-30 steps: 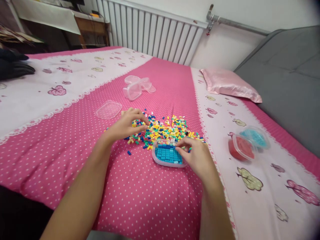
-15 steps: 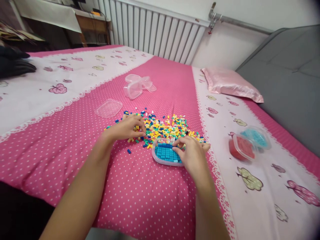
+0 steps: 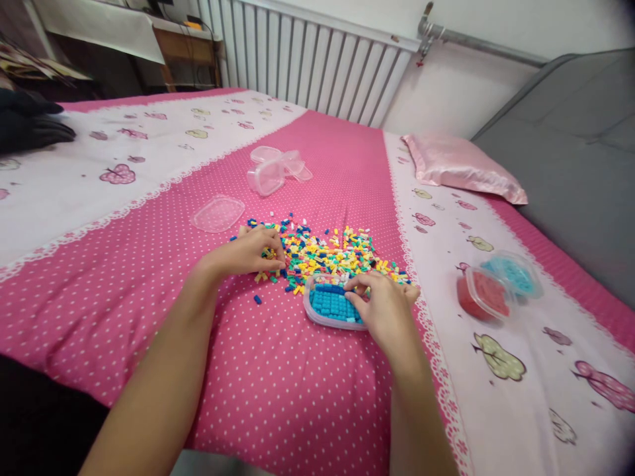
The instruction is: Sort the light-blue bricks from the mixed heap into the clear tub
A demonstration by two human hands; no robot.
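Small toy building bricks in yellow, blue, green, white and pink lie in a loose pile on the bed. My left hand rests at the pile's left side, fingers curled and thumb tip close to the index tip; anything pinched there is too small to make out. Just in front of the pile sits a clear plastic box with rows of blue bricks packed inside. Over its right side, my right hand pinches at a dark blue brick along the far row. Its palm hides the box's right end.
To the right, a box of red bricks stands beside a box of light blue bricks. Clear empty boxes and a loose lid lie beyond the pile. A pink pillow is at the far right. One stray blue brick lies nearer me.
My left hand has shifted slightly left among the bricks. The right hand stays at the box with its pinch unchanged. The whole view has moved a little.
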